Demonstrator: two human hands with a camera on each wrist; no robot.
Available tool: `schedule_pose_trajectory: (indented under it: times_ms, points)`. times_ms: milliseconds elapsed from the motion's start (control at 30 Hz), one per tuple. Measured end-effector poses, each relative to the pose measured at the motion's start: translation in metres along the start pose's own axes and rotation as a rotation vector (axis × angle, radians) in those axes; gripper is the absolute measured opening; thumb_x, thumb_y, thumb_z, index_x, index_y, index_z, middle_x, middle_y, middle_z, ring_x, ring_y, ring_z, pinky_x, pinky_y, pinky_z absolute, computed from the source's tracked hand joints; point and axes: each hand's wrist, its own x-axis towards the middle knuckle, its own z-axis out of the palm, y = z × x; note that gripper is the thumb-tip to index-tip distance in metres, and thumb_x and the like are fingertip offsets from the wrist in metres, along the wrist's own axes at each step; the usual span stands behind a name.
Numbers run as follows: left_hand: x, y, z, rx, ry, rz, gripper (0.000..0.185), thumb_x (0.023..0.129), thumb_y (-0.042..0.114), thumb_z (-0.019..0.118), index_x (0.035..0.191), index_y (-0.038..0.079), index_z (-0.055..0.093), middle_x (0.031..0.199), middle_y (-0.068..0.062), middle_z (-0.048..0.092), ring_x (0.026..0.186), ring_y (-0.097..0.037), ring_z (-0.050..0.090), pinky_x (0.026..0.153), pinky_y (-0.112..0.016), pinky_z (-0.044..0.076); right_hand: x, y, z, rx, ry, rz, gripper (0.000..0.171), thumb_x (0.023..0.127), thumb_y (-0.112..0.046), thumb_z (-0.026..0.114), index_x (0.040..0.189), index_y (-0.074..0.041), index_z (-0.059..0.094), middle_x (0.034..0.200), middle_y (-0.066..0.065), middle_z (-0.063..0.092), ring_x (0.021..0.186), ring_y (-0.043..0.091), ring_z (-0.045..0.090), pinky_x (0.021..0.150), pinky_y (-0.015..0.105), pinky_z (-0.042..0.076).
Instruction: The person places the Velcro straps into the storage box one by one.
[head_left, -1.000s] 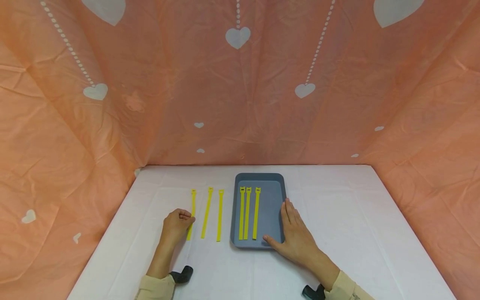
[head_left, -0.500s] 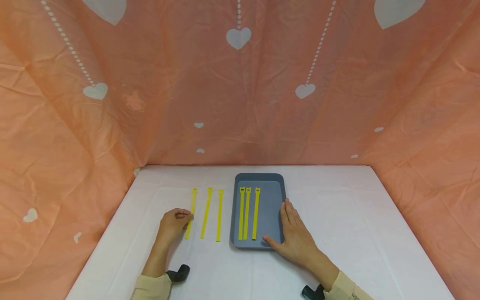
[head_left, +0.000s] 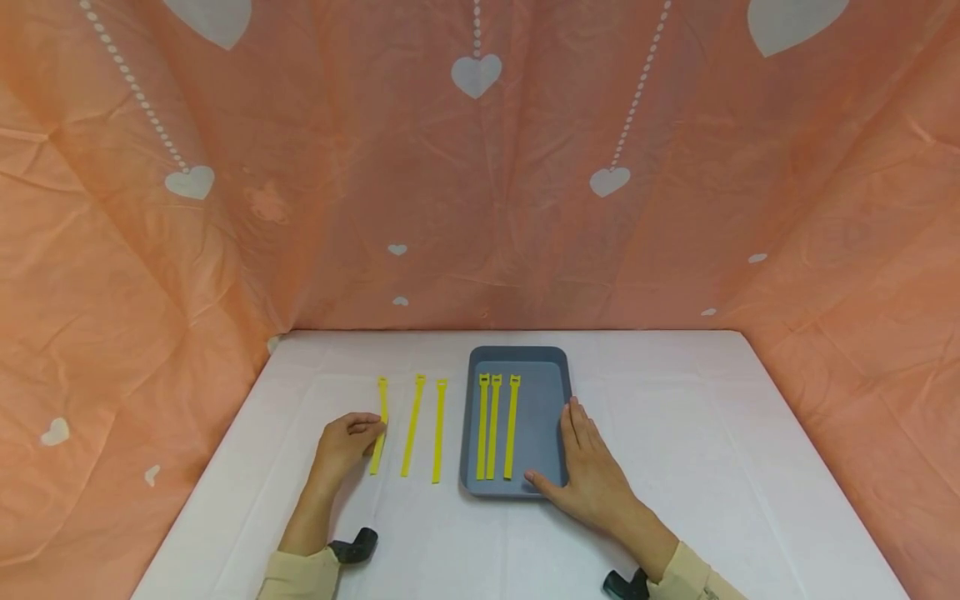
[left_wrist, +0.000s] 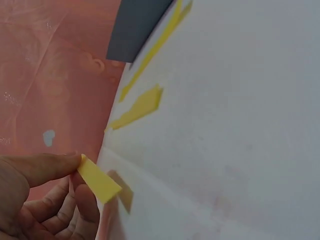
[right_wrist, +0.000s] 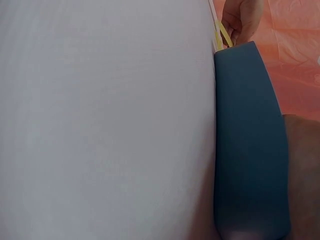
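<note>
My left hand (head_left: 345,450) pinches a yellow cable tie strap (head_left: 377,457), the leftmost of the row, between thumb and fingers. In the left wrist view the strap's tail (left_wrist: 102,184) slants out from the pinch, with its shadow on the cloth beside it. Two more yellow straps, one (head_left: 412,429) and another (head_left: 439,433), lie between that hand and the grey-blue tray (head_left: 543,400). Inside the tray three like straps (head_left: 512,433) lie side by side, slotted heads at the far end. My right hand (head_left: 596,479) rests along the tray's right side, fingers straight, thumb over the near right corner.
A white cloth (head_left: 690,417) covers the table. Orange curtains with pale hearts (head_left: 480,208) stand at the back and both sides. A black device is worn at each wrist, the left one (head_left: 356,546) and the right one (head_left: 625,585), close over the cloth.
My left hand has shifted slightly left and away from me with the pinched strap. My right hand, the tray and the other straps have stayed put.
</note>
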Motion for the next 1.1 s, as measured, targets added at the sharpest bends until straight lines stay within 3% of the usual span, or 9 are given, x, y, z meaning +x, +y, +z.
schedule_pose_trajectory:
  times_ms: [267,700,967,1100]
  points:
    - [-0.003,0.013,0.001,-0.073,-0.022,0.019,0.030,0.102,0.011,0.073,0.124,-0.009,0.070,0.101,-0.013,0.076,0.078,-0.014,0.067,0.065,-0.023,0.056,0.000,0.000,-0.001,0.008,-0.002,0.006,0.118,0.094,-0.066,0.070,0.163,0.015,0.020,0.175,0.031,0.012,0.163,0.044,0.017,0.130,0.055,0.023]
    - [-0.010,0.040,0.015,-0.199,-0.125,0.099,0.036,0.104,0.015,0.073,0.130,-0.009,0.067,0.116,-0.023,0.075,0.095,-0.023,0.069,0.080,-0.029,0.060,0.001,0.001,-0.001,0.022,-0.019,0.017,0.120,0.094,-0.069,0.068,0.164,0.013,0.017,0.176,0.029,0.010,0.163,0.043,0.015,0.130,0.054,0.022]
    - [-0.012,0.053,0.027,-0.218,-0.165,0.116,0.031,0.103,0.013,0.074,0.127,-0.006,0.070,0.108,-0.013,0.076,0.088,-0.017,0.067,0.082,-0.031,0.061,0.001,0.001,-0.001,0.032,-0.019,0.020,0.120,0.094,-0.069,0.068,0.165,0.013,0.017,0.176,0.029,0.010,0.163,0.043,0.015,0.131,0.055,0.021]
    - [-0.012,0.060,0.035,-0.238,-0.201,0.122,0.032,0.103,0.013,0.074,0.128,-0.006,0.070,0.112,-0.017,0.075,0.090,-0.021,0.067,0.084,-0.034,0.061,0.001,0.001,0.000,0.034,-0.022,0.025,0.120,0.094,-0.069,0.068,0.165,0.013,0.017,0.176,0.028,0.010,0.164,0.042,0.014,0.131,0.054,0.021]
